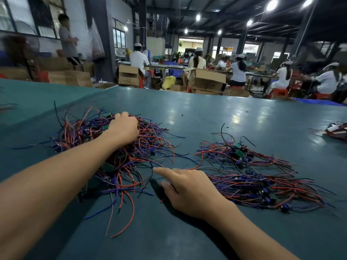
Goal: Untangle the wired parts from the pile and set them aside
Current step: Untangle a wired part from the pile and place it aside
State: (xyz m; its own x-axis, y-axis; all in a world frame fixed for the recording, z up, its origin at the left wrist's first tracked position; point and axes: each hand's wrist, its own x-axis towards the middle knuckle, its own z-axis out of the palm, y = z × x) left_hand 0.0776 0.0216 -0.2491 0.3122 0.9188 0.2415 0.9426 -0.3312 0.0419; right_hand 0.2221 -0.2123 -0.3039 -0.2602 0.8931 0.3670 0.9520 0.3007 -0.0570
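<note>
A tangled pile (pixel 105 147) of red, blue and black wires with small green circuit boards lies at the left of the green table (pixel 216 113). My left hand (pixel 123 128) reaches into the top of this pile, fingers curled down among the wires; what it grips is hidden. My right hand (pixel 187 190) rests on the table between the two heaps, index finger stretched out toward the pile's loose wire ends, holding nothing. To the right lies a flatter, sorted heap of wired parts (pixel 259 177), wires fanned out sideways.
A small bunch of wired parts (pixel 338 130) sits at the right table edge. A few stray wires (pixel 7 106) lie at the far left. Beyond the table stand cardboard boxes (pixel 206 79) and seated workers (pixel 238 72).
</note>
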